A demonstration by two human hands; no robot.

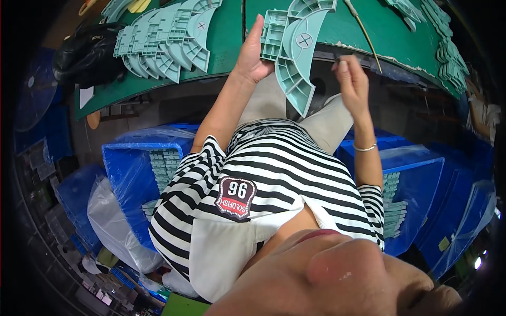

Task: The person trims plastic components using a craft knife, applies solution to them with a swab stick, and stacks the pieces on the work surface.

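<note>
My left hand point(255, 62) holds a pale green moulded plastic part point(298, 55) with curved, ribbed edges, a boxy grid side and a circled X mark. Its thumb stands up along the part's left side, while the other fingers are hidden beneath. The part hangs over the front edge of the green table point(226, 39). To its right and apart from it, my right hand point(352, 84) is closed in a pinch; a small dark thing shows at the fingertips, too small to name.
A row of overlapping similar parts point(163, 39) lies at the table's left, beside a black bag point(89, 52). A thin brush-like stick point(363, 31) lies right of centre. More parts point(448, 52) are stacked at far right. Blue bins point(126, 184) holding parts stand on both sides of me.
</note>
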